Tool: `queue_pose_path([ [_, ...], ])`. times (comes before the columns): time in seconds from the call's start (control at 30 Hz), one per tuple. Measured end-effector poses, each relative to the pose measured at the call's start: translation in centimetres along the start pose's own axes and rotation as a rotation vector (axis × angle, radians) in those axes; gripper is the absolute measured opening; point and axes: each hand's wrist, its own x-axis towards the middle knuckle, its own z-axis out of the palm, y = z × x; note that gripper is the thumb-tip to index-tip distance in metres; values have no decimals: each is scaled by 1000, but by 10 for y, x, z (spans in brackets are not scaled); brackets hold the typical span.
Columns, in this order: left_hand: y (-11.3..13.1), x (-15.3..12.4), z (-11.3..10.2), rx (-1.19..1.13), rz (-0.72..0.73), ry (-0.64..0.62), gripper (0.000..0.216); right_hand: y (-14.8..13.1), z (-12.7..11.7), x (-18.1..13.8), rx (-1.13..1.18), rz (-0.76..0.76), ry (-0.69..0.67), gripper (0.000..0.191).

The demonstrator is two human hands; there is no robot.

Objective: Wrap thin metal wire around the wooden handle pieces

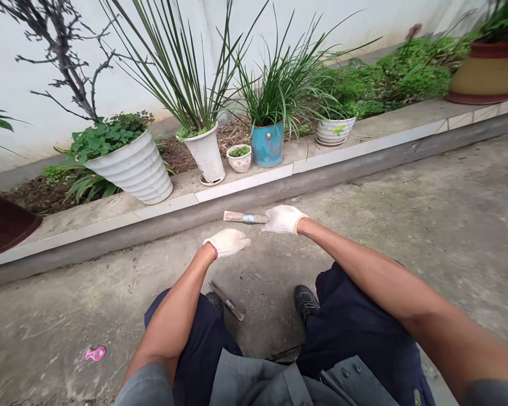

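Note:
My right hand (283,219), in a white knit glove, grips one end of a short wooden stick (233,217). Silvery wire (250,219) is wound around the stick's middle, and its free end points left. Just below and to the left is my left hand (228,242), gloved too, its fingers drawn together and pointing right. Whether a thin strand lies between those fingers is too small to make out. A second stick (235,310) with a wire-wrapped part lies on the concrete beside my left shoe (215,303).
Potted plants line a low tiled ledge (245,189) ahead, among them a ribbed white pot (131,169), a tall white pot (205,155) and a blue bucket (266,145). A pink object (95,354) lies on the concrete ground (406,214) at lower left.

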Motion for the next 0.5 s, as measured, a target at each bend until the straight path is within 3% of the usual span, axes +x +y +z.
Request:
queue_pose_path([
  [0.13,-7,-1,-3,22,34,14,43,1,-15,-16,370,-166,-2,42],
  [0.27,-17,0,-9,17,70,33,37,3,-24,-37,644,-322,-289,45],
  [0.4,-23,2,-14,39,75,39,39,2,-7,-39,434,-367,-648,40],
  [0.5,-19,1,-12,60,44,-9,45,-2,17,-29,84,-322,-696,35],
])
